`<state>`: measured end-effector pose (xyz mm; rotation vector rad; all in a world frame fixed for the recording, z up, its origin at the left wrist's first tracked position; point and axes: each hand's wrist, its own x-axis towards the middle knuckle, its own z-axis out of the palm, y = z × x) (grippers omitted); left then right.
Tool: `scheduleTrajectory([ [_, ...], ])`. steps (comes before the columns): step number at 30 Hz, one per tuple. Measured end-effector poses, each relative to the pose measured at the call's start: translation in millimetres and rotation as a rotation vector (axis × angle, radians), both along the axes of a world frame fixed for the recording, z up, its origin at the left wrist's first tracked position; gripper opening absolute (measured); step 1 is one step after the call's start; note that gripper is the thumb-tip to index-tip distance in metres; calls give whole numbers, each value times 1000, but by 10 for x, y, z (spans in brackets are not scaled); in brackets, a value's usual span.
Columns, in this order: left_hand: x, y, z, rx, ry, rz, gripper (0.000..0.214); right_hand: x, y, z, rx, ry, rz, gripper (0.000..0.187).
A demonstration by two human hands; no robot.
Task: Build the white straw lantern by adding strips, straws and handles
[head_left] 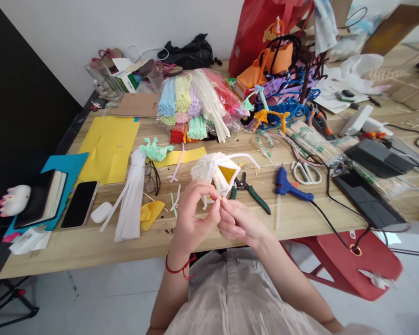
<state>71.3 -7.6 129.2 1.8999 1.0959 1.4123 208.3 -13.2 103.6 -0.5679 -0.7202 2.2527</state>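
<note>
Your left hand [195, 216] and right hand [235, 221] meet at the middle of the frame, thumb and forefinger of each closed in a pinch, the two sets of fingertips pressed close together; whether a small scrap sits between them is too fine to tell. The fuzzy white piece [201, 168] with its yellow panel [227, 175] lies on the tabletop [192, 232] directly above that grip in the frame, on its far side from you. Your left hand is the nearer, its curled forefinger overlapping the piece's lower edge in view, though you cannot tell from here whether it touches. That overlap also hides the bottom of the piece, so its long axis is hard to settle; the white strip [246, 155] at its top runs off to the right. Any reach for it would thus go up the frame, with the left fingers in the way first. Just right of it are the green-handled cutters [259, 200], and further right the blue glue gun [282, 181], both nearer your right hand.
</note>
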Motion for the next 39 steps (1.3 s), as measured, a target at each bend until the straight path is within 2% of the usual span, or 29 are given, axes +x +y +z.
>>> scheduleTrajectory([
  [12, -49, -29, -56, -37, -137, -67, 10, 4, 46, 5, -45, 131, 42, 55],
  [18, -118, 81, -202, -95, -187, 35, 26, 61, 69, -63, -48, 195, 134, 56],
  [21, -183, 169, -319, -81, -76, 147, 28, 69, 79, -91, -54, 252, 167, 55],
  [24, -270, 232, -384, -55, 62, 256, 27, 55, 78, -36, -38, 273, 128, 54],
  [26, -321, 255, -388, -46, 131, 284, 28, 34, 61, 38, -6, 183, 48, 52],
  [28, -349, 259, -361, -27, 173, 276, 29, 7, 35, 116, 64, 1, -75, 50],
  [31, -332, 213, -265, 6, 135, 233, 8, -27, -7, 199, 219, -309, -246, 49],
  [32, -311, 186, -222, 12, 102, 200, 14, -34, -19, 215, 270, -396, -283, 49],
  [34, -259, 123, -137, 27, 47, 101, 25, -41, -39, 227, 367, -527, -335, 48],
  [36, -205, 68, -72, 49, 24, 17, 22, -43, -53, 217, 468, -610, -373, 47],
  [39, -145, 24, -40, 61, -7, -7, 23, -41, -62, 172, 604, -689, -409, 44],
])
